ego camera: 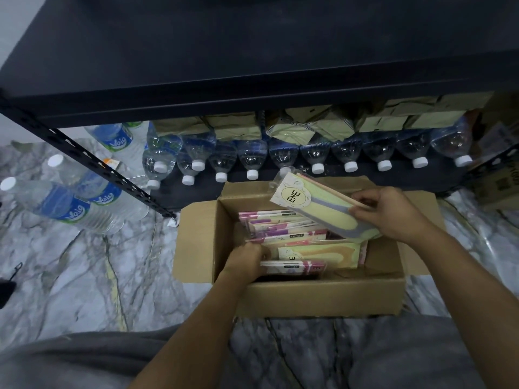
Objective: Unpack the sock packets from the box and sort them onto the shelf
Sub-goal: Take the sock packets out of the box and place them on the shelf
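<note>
cardboard box (323, 296): one, open
right hand (390, 214): fingers pinching one yellow packet (314, 211)
left hand (247, 261): fingers gripping pink packets (283, 228) inside

Both bare forearms reach forward from the bottom of the view. The left hand (247, 259) is lower, with the fingers curled down and, as it seems, closed in a grip. The right hand (384, 211) is raised higher, its fingers (362, 198) pinched together.
</note>
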`<state>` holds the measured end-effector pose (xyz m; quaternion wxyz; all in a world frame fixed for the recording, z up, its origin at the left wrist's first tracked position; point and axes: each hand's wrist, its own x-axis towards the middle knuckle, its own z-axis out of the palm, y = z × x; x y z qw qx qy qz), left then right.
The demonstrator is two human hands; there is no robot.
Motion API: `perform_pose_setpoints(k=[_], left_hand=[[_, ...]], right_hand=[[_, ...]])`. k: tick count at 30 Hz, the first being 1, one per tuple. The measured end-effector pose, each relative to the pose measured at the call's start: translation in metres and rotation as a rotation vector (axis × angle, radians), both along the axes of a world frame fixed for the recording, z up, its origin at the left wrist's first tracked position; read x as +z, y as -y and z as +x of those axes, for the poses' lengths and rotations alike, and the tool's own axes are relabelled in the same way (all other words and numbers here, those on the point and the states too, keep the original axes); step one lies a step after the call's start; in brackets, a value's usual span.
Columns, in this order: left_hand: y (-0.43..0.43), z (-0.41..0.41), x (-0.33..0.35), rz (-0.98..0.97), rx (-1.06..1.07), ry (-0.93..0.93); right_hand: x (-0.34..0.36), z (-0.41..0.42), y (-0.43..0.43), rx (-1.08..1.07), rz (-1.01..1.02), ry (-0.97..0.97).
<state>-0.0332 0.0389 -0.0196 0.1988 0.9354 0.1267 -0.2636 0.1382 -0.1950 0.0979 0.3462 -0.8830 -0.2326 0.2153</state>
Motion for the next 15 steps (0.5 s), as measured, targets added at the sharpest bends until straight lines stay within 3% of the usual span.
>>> perform_pose_setpoints(k=[6,15], left_hand=[[-0.022,-0.004,0.044,-0.219,0.155,0.228],[-0.047,-0.099,0.198,-0.426,0.699,0.690]], right_hand=[[0.035,-0.005,-0.003,0.026,0.087,0.002],[0.140,-0.057,-0.008,-0.090,0.362,-0.022]])
